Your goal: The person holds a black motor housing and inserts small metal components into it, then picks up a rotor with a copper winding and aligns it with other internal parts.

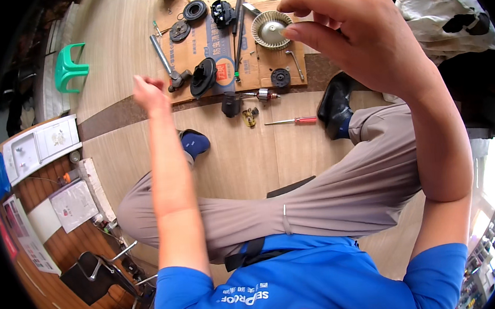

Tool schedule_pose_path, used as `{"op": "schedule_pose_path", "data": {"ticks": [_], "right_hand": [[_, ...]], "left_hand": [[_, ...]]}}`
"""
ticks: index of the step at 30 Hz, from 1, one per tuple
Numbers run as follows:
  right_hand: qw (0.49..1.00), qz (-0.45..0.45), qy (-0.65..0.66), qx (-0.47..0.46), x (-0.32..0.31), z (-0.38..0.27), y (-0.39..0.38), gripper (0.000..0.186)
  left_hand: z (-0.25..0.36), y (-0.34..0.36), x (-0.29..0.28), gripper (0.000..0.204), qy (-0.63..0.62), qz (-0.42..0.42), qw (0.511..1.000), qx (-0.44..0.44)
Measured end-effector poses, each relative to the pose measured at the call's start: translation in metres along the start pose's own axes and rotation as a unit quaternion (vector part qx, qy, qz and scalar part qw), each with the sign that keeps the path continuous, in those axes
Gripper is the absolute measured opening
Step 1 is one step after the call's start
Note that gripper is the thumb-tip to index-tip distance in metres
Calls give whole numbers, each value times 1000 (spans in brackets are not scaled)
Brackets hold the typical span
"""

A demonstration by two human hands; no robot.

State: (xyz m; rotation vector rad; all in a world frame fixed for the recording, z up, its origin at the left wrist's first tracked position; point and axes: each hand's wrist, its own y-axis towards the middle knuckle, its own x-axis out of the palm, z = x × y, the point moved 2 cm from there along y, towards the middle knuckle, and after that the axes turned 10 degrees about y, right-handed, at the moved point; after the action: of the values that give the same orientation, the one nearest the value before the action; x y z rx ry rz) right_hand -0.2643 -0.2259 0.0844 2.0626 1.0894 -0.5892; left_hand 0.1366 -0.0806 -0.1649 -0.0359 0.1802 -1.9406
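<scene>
My right hand [359, 29] is raised close in front, thumb and forefinger apart with a gap between them and nothing visible there. Its thumb tip overlaps the edge of a silvery blower wheel [272, 31] in view; contact cannot be told. My left hand [152, 95], a little blurred, is held up with curled fingers; their inside is hidden. Nearest it are a long-handled metal tool [162, 52] and a black round housing [202, 80] on the flattened cardboard [251, 84]. A motor armature [265, 94], a black motor casing [231, 105] and a red-handled screwdriver [302, 120] lie nearer me.
On the cardboard are a black ring [195, 10], a grey disc [180, 32], black rods [239, 29], an L-shaped wrench [296, 65] and a small black disc [280, 77]. A green stool [71, 69] stands left. My feet flank the parts; whitish cloth [442, 20] lies far right.
</scene>
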Motion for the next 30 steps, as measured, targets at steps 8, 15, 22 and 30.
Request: {"op": "schedule_pose_path", "data": {"ticks": [8, 15, 22, 30], "right_hand": [[1000, 20, 22, 5, 0, 9, -14, 19], [992, 29, -34, 114, 8, 26, -24, 21], [972, -15, -39, 229, 22, 81, -60, 24], [921, -190, -65, 335, 81, 138, -97, 25]], "left_hand": [[224, -73, 25, 18, 153, -281, 914, 249], [200, -117, -14, 31, 384, -413, 793, 233], [205, -143, -16, 44, 474, -461, 710, 243], [223, -126, -38, 49, 495, -424, 719, 242]]}}
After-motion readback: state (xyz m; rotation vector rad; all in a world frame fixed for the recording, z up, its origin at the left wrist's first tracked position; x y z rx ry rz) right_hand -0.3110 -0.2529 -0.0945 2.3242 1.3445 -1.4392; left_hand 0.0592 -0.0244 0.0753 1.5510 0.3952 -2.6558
